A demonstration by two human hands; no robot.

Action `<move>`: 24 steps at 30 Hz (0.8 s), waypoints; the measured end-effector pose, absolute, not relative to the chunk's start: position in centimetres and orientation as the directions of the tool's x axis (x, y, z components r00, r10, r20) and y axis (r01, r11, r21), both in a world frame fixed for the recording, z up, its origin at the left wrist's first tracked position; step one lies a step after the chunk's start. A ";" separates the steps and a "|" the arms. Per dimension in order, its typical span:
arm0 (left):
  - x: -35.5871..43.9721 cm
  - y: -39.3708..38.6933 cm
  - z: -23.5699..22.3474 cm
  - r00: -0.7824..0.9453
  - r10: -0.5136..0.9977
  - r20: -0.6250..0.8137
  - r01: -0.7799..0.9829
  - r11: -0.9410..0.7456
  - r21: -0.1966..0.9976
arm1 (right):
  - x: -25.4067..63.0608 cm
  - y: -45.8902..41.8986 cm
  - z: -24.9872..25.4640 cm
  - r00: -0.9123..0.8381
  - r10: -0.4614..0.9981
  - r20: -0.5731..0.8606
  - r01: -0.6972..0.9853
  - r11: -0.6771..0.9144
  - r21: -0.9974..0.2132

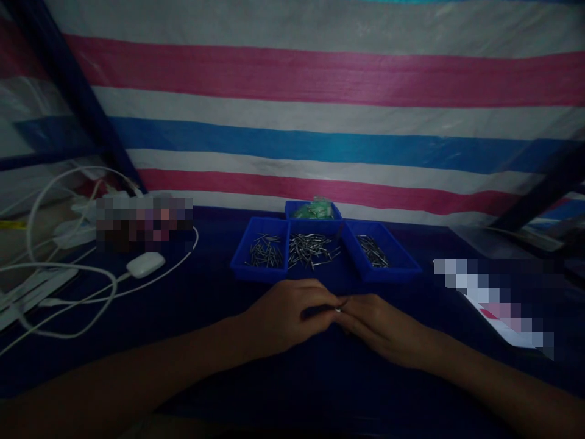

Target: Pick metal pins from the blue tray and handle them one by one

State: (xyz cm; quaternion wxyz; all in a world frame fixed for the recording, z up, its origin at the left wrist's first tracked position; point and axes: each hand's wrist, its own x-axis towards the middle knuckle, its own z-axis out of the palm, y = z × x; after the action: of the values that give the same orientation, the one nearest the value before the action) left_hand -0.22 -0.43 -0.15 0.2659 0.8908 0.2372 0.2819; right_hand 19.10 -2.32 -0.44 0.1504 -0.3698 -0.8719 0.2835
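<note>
My left hand (292, 314) and my right hand (379, 323) meet fingertip to fingertip over the dark blue table (292, 396). Both are closed in a pinch around a tiny pale, shiny piece (338, 310), whose kind I cannot make out; most of it is hidden by the fingers. Just beyond my hands stand blue trays: a left tray (235, 266) and a right tray (402, 273), each with slim metal pins in it. Between them lies a pile of similar metal pins (313, 247). Behind, a smaller blue tray (289, 210) holds green plastic-looking pieces (315, 209).
White cables (73, 334) and a white charger (146, 265) lie at the left, near a blurred-out area. A phone-like device (498, 323), partly blurred out, lies at the right. A striped sheet (320, 79) hangs behind the table, between dark blue frame posts (86, 103).
</note>
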 end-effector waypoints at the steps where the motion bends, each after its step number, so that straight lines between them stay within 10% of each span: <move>1: -0.2 -0.4 -0.1 0.720 0.592 0.362 0.300 -0.736 0.607 | 19.2 -2.2 -0.4 -0.681 0.731 0.053 0.564 0.568 -0.599; 24: -0.7 -0.2 -0.8 0.789 0.576 0.214 0.574 -0.815 0.077 | 21.1 -1.3 1.0 -0.655 0.737 0.166 0.712 0.676 -0.192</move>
State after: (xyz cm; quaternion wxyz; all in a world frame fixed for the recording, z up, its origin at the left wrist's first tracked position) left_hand -0.69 -0.21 -0.80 0.0039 0.9458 0.3040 0.1141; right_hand 21.09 -1.27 0.99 0.1156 -0.3989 -0.9080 0.0547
